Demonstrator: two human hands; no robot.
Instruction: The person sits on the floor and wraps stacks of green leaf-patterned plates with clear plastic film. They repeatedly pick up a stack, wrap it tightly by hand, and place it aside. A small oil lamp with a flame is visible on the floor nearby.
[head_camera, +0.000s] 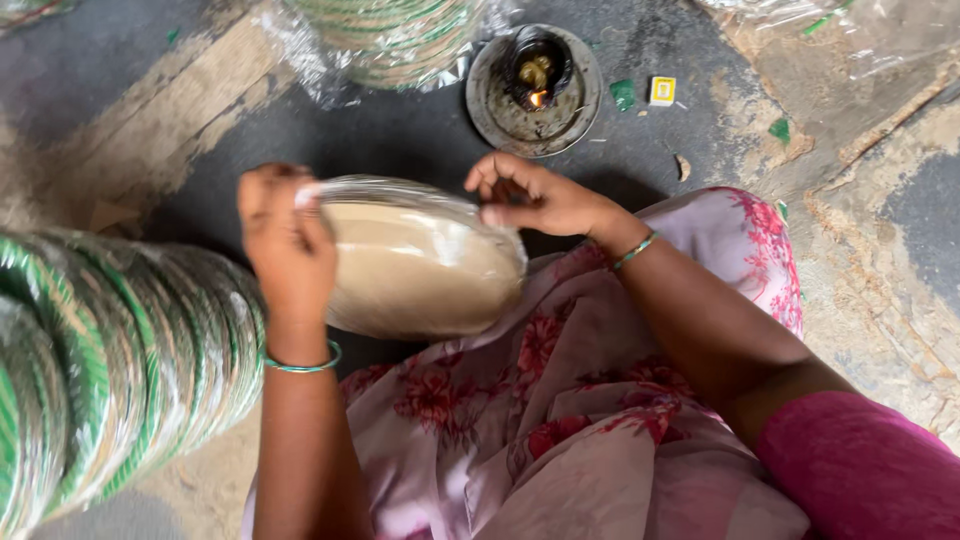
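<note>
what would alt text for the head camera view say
Two bare hands, the left hand and right hand, hold a plastic-wrapped stack of paper plates over a floral cloth lap. A small lit oil lamp sits on the floor ahead, and a long roll of green-rimmed plates lies at left.
</note>
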